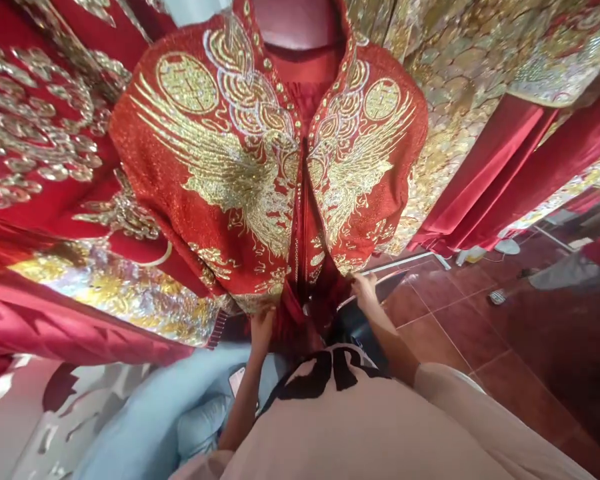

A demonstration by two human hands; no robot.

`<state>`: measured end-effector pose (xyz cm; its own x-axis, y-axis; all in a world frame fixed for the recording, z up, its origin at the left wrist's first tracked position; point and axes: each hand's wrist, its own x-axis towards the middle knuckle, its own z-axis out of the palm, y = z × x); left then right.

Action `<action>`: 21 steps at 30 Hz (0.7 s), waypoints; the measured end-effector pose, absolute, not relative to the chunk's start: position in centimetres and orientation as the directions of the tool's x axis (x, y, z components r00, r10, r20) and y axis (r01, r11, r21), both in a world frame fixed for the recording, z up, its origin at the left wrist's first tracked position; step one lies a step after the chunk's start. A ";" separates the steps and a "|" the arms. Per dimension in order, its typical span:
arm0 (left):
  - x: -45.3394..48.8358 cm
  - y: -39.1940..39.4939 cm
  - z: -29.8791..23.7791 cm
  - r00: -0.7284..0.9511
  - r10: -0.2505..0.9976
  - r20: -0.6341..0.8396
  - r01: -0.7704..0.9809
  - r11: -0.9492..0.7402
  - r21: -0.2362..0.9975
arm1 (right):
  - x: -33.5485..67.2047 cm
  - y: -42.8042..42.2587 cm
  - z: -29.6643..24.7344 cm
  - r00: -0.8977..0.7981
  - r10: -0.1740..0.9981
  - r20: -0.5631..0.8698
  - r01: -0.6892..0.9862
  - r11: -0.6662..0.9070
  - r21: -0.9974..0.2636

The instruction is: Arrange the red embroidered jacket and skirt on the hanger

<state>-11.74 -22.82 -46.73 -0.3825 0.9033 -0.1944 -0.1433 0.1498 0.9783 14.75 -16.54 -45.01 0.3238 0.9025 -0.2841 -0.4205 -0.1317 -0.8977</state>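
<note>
A red jacket [210,213] with gold wing-like embroidery and a beaded collar hangs upright in front of me. Its front stands partly apart, with red cloth showing between the two edges. My left hand [263,323] is closed on the hem of the left-hand front panel. On the other side, my right hand [365,292] pinches the lower corner of the right-hand panel. The fingertips of both hands are partly hidden against the fabric.
Red cloth with silver beadwork [40,120] hangs at left, and gold sequined fabric [445,87] at right. A person in light blue clothes [145,413] is close at lower left, near a phone [237,380]. Red floor tiles [445,300] extend at right, where another person's leg [565,275] shows.
</note>
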 end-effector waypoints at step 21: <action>-11.7 -22.1 -45.3 0.005 0.862 -0.507 -0.615 0.402 0.679 | 16.5 -20.3 -44.9 0.021 0.889 -0.458 -0.601 -0.355 -0.716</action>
